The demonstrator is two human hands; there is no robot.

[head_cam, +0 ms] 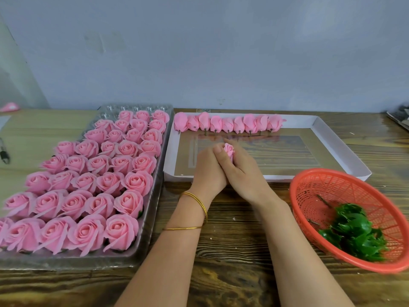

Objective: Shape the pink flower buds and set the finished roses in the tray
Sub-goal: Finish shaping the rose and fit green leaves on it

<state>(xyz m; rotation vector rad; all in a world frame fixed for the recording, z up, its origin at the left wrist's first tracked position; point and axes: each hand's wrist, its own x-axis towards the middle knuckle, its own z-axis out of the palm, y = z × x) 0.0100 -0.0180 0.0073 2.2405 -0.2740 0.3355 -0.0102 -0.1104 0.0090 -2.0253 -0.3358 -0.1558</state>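
My two hands meet over the front of the white cardboard tray [340, 151], cupped round one pink flower bud [229, 151] whose tip pokes out above the fingers. My left hand [208, 171] grips it from the left, and my right hand [243, 171] wraps it from the right. A row of several shaped pink buds [228, 124] lies along the tray's far edge, stems pointing toward me. On the left, a clear plastic tray [155, 191] is filled with several rows of open pink roses [88, 187].
A red plastic basket [314, 187] with green leaf pieces [354, 231] stands at the right front. The wooden table [228, 262] meets a grey wall behind. A dark object [398, 116] lies at the far right, and a small tool [4, 151] at the far left.
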